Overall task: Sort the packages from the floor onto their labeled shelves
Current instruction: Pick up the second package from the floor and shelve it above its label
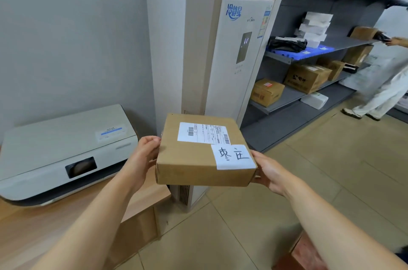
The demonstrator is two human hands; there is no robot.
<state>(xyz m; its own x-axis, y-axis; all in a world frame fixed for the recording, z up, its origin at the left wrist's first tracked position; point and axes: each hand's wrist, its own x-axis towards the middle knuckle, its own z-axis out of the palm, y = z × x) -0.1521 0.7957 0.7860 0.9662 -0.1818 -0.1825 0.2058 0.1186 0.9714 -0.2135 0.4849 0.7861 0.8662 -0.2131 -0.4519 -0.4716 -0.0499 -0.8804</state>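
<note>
Cardboard package point(205, 150) sits clamped between left hand point(144, 154) and right hand point(270, 172), both gripping its sides.

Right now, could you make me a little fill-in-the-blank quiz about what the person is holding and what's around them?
1. The cardboard box is held between ____ hands, the left hand and the right hand.
2. The handwritten slip on the box is ____ in colour.
3. The grey shelves stand to the ____ of the tall air conditioner.

Missing words: two; white; right
</note>
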